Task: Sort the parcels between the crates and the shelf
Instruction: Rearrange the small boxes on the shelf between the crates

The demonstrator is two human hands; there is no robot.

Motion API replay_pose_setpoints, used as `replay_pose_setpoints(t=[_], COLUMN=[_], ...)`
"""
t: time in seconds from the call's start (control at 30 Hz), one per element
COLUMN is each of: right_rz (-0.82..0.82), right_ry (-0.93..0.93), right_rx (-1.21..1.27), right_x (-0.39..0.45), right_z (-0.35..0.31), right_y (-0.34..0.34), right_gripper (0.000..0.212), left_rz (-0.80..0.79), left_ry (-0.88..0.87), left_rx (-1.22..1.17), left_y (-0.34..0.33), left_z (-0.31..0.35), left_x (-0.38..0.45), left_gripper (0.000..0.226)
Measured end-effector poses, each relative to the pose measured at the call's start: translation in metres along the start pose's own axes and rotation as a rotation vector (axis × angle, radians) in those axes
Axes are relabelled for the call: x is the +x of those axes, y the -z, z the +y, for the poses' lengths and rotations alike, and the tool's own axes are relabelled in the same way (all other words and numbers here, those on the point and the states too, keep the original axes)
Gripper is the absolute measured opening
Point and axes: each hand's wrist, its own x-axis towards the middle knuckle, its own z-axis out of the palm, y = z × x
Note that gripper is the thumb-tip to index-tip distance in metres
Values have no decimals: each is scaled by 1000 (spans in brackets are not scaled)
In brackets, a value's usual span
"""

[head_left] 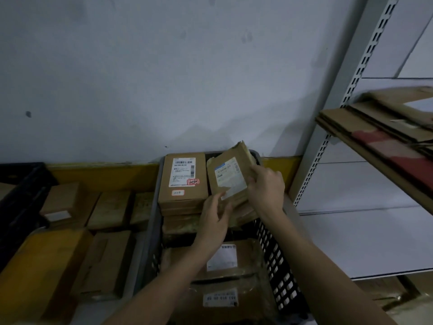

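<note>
Head view: both hands on one brown parcel (228,178), tilted up over the far right part of the grey crate (153,214). Right hand (266,185) grips its right edge, fingers curled round; left hand (214,215) pinches the lower left corner w/ thumb on the label side. Parcel sits between the 2 hands, just beside a labelled box (182,180) on a stack in the same crate. More parcels (222,277) lie below the forearms. Loose boxes (109,208) to the left, near a black crate (22,195). Shelf (358,146) at right carries flat cardboard (377,123).
</note>
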Motion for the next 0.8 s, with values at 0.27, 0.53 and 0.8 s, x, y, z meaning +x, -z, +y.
replay_pose_setpoints(t=[0.27,0.53,0.8], right_rz=[-146,-796,-1224], right_ry=[-53,177,72], right_rx=[-66,-433,-450], right_x=[4,-4,-9], right_z=[51,79,88], right_y=[-35,-109,-129], right_gripper=[21,46,52], left_rz=[-167,-335,-439], left_ry=[-137,-233,-177], left_rx=[536,1078,736], left_y=[-16,-14,22], left_z=[-19,-50,-61], left_x=[12,40,26], left_gripper=[57,53,55])
